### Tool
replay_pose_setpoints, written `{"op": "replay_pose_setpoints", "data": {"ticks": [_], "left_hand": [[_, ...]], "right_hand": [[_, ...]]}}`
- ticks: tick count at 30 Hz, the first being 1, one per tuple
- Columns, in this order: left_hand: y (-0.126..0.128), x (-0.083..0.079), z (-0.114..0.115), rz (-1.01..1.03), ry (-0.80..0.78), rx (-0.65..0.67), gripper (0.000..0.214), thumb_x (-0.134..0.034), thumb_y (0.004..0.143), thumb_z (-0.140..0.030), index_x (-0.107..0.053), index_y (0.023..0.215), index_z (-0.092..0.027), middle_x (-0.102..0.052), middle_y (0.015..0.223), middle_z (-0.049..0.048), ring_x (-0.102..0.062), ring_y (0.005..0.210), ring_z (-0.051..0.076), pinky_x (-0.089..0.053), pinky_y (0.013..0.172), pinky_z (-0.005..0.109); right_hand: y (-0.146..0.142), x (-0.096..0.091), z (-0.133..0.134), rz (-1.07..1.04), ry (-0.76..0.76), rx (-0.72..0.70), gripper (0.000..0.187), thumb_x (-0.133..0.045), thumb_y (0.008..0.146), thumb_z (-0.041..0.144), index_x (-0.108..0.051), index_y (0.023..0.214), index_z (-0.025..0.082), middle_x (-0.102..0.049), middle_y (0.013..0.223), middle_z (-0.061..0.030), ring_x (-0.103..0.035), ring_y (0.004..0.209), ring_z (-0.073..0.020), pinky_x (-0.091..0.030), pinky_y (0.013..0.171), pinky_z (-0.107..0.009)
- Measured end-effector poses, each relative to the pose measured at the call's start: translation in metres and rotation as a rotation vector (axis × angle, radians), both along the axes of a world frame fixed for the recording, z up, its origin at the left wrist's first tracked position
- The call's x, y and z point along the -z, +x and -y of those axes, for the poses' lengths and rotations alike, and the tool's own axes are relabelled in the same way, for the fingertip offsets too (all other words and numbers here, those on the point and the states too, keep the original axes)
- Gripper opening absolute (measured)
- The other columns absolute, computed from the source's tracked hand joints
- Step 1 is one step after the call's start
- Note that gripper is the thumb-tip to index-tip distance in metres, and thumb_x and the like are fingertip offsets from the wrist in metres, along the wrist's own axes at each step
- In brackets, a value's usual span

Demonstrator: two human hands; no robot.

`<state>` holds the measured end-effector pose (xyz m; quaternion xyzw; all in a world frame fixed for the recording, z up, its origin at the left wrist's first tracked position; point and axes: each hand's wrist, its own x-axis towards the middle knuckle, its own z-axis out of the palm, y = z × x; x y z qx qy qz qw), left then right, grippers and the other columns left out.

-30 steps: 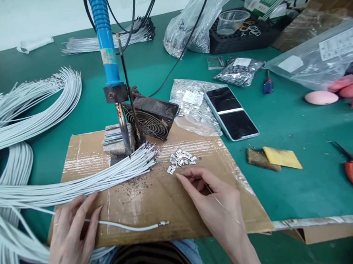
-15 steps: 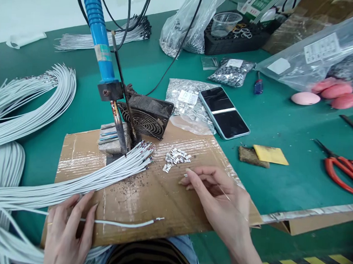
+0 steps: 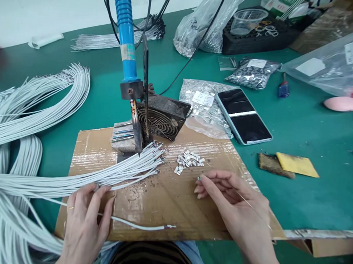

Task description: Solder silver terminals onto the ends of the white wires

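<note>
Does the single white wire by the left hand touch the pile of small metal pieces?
No, the wire ends on the cardboard, well apart from the pile.

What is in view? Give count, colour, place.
Table: 1, green, throughout
Cardboard: 1, brown, front
Cables: many, white, cardboard and left
Single cable: 1, white, on cardboard
Dark-tipped wires: many, whitish, back
Metal pieces: one pile, silvery, on cardboard
Soldering iron: 1, blue, at cable ends
Fan: 1, black, behind iron
Phone: 1, black, right of fan
Bags: several, clear, back and right
Pads: 2, brown and yellow, right
Screwdriver: 1, blue, back right
Tray: 1, black, back right
Cup: 1, clear, on tray
Oval objects: several, pink, far right
Thin wire: 1, pale, across right hand
Left hand: 1, over cable
Right hand: 1, pinching tiny piece
</note>
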<state>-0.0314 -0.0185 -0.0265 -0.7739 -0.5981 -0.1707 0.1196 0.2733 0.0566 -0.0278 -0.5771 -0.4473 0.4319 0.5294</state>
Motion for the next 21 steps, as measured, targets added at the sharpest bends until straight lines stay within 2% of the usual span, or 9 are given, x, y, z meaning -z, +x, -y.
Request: {"op": "replay_pose_setpoints", "data": {"ticks": [2,4,10,13,15,16,18,19,21], "left_hand": [[0.001,-0.001,-0.003,0.03,-0.007,0.006,0.009,-0.066,0.098,-0.014,-0.065,0.106,-0.011,-0.059,0.101,0.0155,-0.061,0.1,0.038,-0.048,0.087,0.052],[0.0,-0.003,-0.005,0.055,-0.008,0.016,0.002,-0.064,0.1,-0.014,-0.063,0.102,-0.014,-0.06,0.099,0.0134,-0.063,0.099,0.034,-0.05,0.088,0.048],[-0.018,-0.014,-0.006,0.131,-0.099,0.229,0.015,-0.061,0.101,-0.007,-0.06,0.113,-0.016,-0.07,0.103,0.0097,-0.069,0.094,0.022,-0.052,0.09,0.033],[-0.017,-0.025,-0.006,0.207,-0.244,0.195,0.013,-0.056,0.105,-0.017,-0.059,0.118,-0.018,-0.071,0.093,0.006,-0.072,0.085,0.02,-0.055,0.078,0.028],[-0.006,-0.034,-0.007,0.241,-0.34,0.184,0.029,-0.057,0.106,-0.031,-0.057,0.132,-0.019,-0.075,0.093,0.0053,-0.076,0.085,0.02,-0.058,0.076,0.026],[0.003,-0.039,-0.007,0.273,-0.369,0.212,0.026,-0.055,0.107,-0.033,-0.058,0.131,-0.023,-0.078,0.097,0.0046,-0.078,0.09,0.02,-0.058,0.082,0.025],[0.023,-0.047,-0.01,0.354,-0.489,0.353,0.024,-0.058,0.105,-0.025,-0.061,0.129,-0.029,-0.083,0.102,0.001,-0.08,0.092,0.018,-0.058,0.088,0.022],[0.034,-0.05,-0.011,0.43,-0.506,0.376,0.024,-0.06,0.104,-0.022,-0.063,0.126,-0.03,-0.084,0.1,-0.001,-0.081,0.09,0.016,-0.057,0.086,0.019],[0.052,-0.052,-0.016,0.606,-0.635,0.323,0.018,-0.061,0.102,-0.019,-0.069,0.114,-0.03,-0.083,0.096,-0.0021,-0.079,0.084,0.016,-0.057,0.081,0.02]], "right_hand": [[0.001,-0.001,0.0,0.001,-0.003,-0.003,0.016,-0.089,0.081,0.032,-0.078,0.086,0.022,-0.078,0.066,-0.0003,-0.075,0.055,-0.0136,-0.066,0.058,-0.018],[0.002,-0.001,0.0,0.0,-0.011,-0.001,0.012,-0.088,0.081,0.029,-0.081,0.088,0.023,-0.079,0.066,-0.0003,-0.076,0.055,-0.0136,-0.067,0.058,-0.018],[0.001,0.004,0.002,-0.018,-0.023,0.052,0.003,-0.086,0.084,0.028,-0.084,0.086,0.026,-0.078,0.065,0.001,-0.073,0.054,-0.0132,-0.066,0.057,-0.019],[-0.001,0.006,0.002,-0.019,-0.025,0.064,0.005,-0.086,0.083,0.026,-0.086,0.089,0.027,-0.078,0.066,0.0009,-0.072,0.054,-0.0125,-0.065,0.056,-0.018],[-0.002,0.004,0.002,-0.02,-0.026,0.067,0.007,-0.086,0.082,0.025,-0.086,0.089,0.027,-0.079,0.067,0.0009,-0.072,0.054,-0.0117,-0.064,0.057,-0.017],[-0.003,0.003,0.002,-0.024,-0.027,0.067,0.006,-0.086,0.082,0.024,-0.086,0.087,0.028,-0.079,0.066,0.0013,-0.071,0.053,-0.0111,-0.064,0.056,-0.016],[-0.004,-0.001,0.004,-0.03,-0.032,0.059,0.003,-0.085,0.082,0.024,-0.084,0.082,0.027,-0.076,0.062,0.0022,-0.069,0.05,-0.0104,-0.062,0.053,-0.015],[-0.005,-0.002,0.006,-0.033,-0.037,0.046,0.004,-0.085,0.083,0.025,-0.083,0.08,0.027,-0.075,0.06,0.0024,-0.067,0.048,-0.0102,-0.06,0.051,-0.015],[-0.009,-0.005,0.01,-0.049,-0.063,-0.002,0.006,-0.085,0.084,0.026,-0.083,0.078,0.026,-0.072,0.057,0.0024,-0.064,0.045,-0.0099,-0.056,0.047,-0.015]]}}
